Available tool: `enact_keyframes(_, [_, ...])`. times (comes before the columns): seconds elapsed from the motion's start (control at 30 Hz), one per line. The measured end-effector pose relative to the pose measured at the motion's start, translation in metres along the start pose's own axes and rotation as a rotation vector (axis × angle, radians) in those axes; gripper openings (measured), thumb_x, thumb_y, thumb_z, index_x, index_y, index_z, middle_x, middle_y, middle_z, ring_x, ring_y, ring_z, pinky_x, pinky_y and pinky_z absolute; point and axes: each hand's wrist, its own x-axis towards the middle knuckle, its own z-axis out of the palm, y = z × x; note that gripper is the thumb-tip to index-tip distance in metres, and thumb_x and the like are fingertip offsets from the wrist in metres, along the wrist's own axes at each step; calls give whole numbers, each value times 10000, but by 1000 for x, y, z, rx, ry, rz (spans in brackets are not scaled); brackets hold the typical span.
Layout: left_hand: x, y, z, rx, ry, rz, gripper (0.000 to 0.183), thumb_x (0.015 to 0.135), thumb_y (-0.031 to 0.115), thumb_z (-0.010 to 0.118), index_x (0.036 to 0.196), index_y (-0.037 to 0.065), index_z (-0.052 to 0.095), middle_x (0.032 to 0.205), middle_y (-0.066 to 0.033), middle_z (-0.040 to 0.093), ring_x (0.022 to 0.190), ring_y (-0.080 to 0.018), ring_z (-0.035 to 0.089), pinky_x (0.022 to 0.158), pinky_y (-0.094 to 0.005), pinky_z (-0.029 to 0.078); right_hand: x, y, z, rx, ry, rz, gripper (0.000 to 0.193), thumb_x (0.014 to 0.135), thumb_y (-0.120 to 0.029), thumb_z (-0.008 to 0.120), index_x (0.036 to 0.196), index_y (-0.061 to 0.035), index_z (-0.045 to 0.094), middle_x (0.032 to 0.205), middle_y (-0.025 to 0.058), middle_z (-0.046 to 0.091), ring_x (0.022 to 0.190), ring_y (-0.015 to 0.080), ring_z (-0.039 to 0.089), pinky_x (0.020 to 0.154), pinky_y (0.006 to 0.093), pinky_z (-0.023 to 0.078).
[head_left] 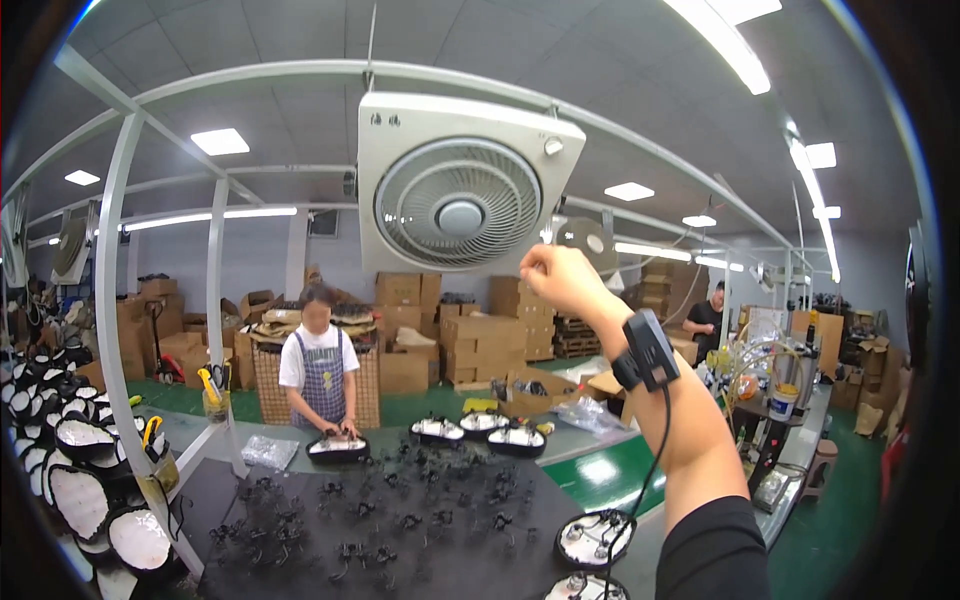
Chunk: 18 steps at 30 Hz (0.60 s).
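My right hand (pixel 568 278) is raised beside the lower right corner of a hanging white box fan (pixel 461 218). Its fingers are curled together; whatever may be between them is too small to make out. A black device (pixel 651 348) is strapped on my right wrist, and a black cable (pixel 655 470) runs down from it. My left hand is not in view. Below my raised arm, black-rimmed white oval shells (pixel 596 537) with fitted parts lie at the bench's near right.
Many small black parts (pixel 410 521) cover the dark mat. Across the bench a person (pixel 320 362) handles a similar shell. A metal frame post (pixel 112 290) stands at left, beside piled shells (pixel 80 500). Cartons (pixel 483 347) are stacked behind. Another person (pixel 707 318) is farther right.
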Motion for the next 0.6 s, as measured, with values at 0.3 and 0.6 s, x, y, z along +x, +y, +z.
enact_keyframes(0.3, [-62,-11,-47,-252,-282,-235,586,954,281,677,1455,58,470,1158,-222,698,1061,-361,671,918,-425,529,-314,-87,88,97,-917,-179,200,932,-254,537,863,-85,618,665,181,642,667,410,661,616,527,527])
enact_keyframes(0.6, [-93,-3,-70,-235,-559,-121,412,934,243,700,1275,21,635,1114,-159,701,1027,-249,704,897,-346,553,-582,-90,92,438,-1139,558,243,905,-325,691,968,-92,672,804,87,714,725,280,706,678,399,552])
